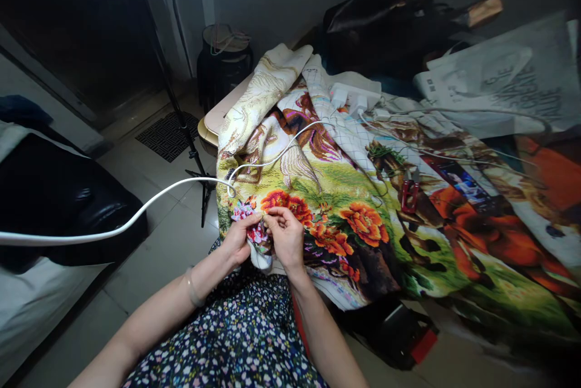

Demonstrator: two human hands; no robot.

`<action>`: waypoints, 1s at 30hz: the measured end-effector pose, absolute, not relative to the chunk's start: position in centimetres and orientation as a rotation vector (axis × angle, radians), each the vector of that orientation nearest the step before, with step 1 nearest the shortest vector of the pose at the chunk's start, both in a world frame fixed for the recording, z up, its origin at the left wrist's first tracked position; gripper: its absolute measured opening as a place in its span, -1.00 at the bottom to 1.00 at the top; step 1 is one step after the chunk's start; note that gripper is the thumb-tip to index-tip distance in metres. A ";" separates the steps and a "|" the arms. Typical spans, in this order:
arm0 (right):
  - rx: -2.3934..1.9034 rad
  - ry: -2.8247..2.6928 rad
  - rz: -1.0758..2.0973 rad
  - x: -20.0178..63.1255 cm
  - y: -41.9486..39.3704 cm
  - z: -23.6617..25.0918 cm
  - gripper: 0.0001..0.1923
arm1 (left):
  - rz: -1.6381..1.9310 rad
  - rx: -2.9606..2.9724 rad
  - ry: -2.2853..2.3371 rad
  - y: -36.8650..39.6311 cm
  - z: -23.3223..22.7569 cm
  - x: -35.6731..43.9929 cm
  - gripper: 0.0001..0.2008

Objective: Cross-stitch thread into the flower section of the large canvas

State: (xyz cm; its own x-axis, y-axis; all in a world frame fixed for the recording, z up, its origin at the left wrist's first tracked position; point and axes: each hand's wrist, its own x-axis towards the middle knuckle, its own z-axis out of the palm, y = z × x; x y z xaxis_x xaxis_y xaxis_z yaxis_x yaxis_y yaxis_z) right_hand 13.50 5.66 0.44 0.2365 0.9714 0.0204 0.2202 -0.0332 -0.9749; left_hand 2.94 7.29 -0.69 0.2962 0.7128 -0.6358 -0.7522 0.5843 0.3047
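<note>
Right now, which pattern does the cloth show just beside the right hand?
Orange-red flowers on the cloth, in the head view.

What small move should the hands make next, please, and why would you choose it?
Perhaps draw the right hand back slightly: its fingertips look pinched beside the left hand, which holds the folded cloth; anything between them is too small to tell.

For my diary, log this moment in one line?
left hand: gripping multicoloured floral embroidered cloth | right hand: fingertips pinched, contents unclear | long white cable: over cloth
</note>
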 end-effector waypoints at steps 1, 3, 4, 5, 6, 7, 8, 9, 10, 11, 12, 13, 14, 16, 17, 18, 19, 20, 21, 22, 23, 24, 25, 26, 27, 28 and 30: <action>-1.503 -1.296 0.877 13.7 5.8 0.8 -0.81 | 0.996 -0.048 0.812 7.2 -0.8 3.0 -0.82; -1.569 -1.517 0.746 13.9 6.1 1.5 -0.81 | 1.028 -0.046 0.816 7.0 -0.8 2.9 -0.75; -1.602 -1.593 0.685 14.0 6.2 1.8 -0.82 | 1.034 -0.045 0.821 6.9 -0.9 2.9 -0.72; -1.626 -1.639 0.643 13.9 6.3 2.0 -0.83 | 1.035 -0.043 0.825 6.8 -0.9 2.9 -0.71; -1.634 -1.659 0.625 13.8 6.4 2.2 -0.84 | 1.034 -0.040 0.829 6.8 -0.9 2.9 -0.70; -1.622 -1.659 0.626 13.8 6.5 2.3 -0.85 | 1.035 -0.037 0.832 6.8 -0.9 2.8 -0.69; -1.594 -1.633 0.640 13.7 6.7 2.4 -0.85 | 1.037 -0.036 0.832 6.8 -0.8 2.8 -0.68; -1.558 -1.571 0.670 13.8 6.9 2.5 -0.85 | 1.039 -0.034 0.831 6.8 -0.7 2.8 -0.67; -1.510 -1.475 0.724 13.9 7.2 2.8 -0.86 | 1.039 -0.032 0.828 6.8 -0.7 2.7 -0.65; -1.453 -1.357 0.802 14.2 7.4 3.2 -0.86 | 1.036 -0.031 0.824 6.8 -0.6 2.7 -0.62; -1.389 -1.235 0.895 14.6 7.7 3.7 -0.84 | 1.033 -0.030 0.821 6.8 -0.5 2.7 -0.60; -1.323 -1.127 0.984 15.1 8.0 4.3 -0.82 | 1.031 -0.031 0.823 6.9 -0.4 2.7 -0.59; -1.259 -1.043 1.053 15.6 8.2 4.9 -0.80 | 1.030 -0.033 0.828 6.9 -0.3 2.7 -0.58; -1.165 -0.955 1.079 16.5 8.5 6.1 -0.77 | 1.028 -0.034 0.838 6.9 -0.1 2.7 -0.57; -1.140 -0.934 1.048 16.8 8.5 6.4 -0.76 | 1.026 -0.033 0.836 6.9 -0.1 2.8 -0.57; -1.127 -0.923 1.010 16.9 8.4 6.5 -0.76 | 1.025 -0.031 0.833 6.9 0.0 2.8 -0.57; -1.127 -0.927 0.983 17.0 8.2 6.3 -0.76 | 1.026 -0.029 0.830 6.9 0.0 2.9 -0.58; -1.141 -0.950 0.979 16.9 7.8 5.9 -0.76 | 1.028 -0.029 0.830 6.9 0.0 2.9 -0.58; -1.169 -0.986 0.996 16.8 7.4 5.3 -0.77 | 1.030 -0.029 0.834 6.9 0.0 2.9 -0.60; -1.205 -1.034 1.026 16.6 7.0 4.7 -0.77 | 1.030 -0.026 0.838 6.9 -0.1 2.9 -0.61; -1.245 -1.092 1.059 16.5 6.5 4.0 -0.77 | 1.027 -0.021 0.840 7.0 -0.1 2.8 -0.63; -1.288 -1.161 1.087 16.3 6.1 3.3 -0.78 | 1.023 -0.013 0.840 7.0 -0.2 2.8 -0.64; -1.329 -1.239 1.102 16.2 5.7 2.8 -0.80 | 1.019 -0.006 0.840 7.0 -0.4 2.7 -0.66; -1.366 -1.322 1.099 16.1 5.4 2.4 -0.82 | 1.017 -0.002 0.845 7.0 -0.5 2.7 -0.68; -1.397 -1.405 1.080 16.0 5.1 2.2 -0.84 | 1.017 -0.001 0.853 7.0 -0.6 2.6 -0.70; -1.425 -1.479 1.051 16.0 5.0 2.0 -0.83 | 1.017 -0.002 0.865 7.0 -0.7 2.6 -0.71; -1.473 -1.572 0.979 15.9 4.9 2.0 -0.80 | 1.021 -0.008 0.882 7.1 -0.9 2.6 -0.71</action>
State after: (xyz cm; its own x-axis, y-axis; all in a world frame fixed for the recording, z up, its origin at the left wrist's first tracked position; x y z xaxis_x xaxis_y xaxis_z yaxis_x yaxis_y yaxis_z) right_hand 15.86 4.87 2.04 -0.0498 0.9985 0.0235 0.4194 0.0423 -0.9068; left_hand 2.60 7.05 -0.85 0.2198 0.7353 -0.6411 -0.7415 0.5530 0.3800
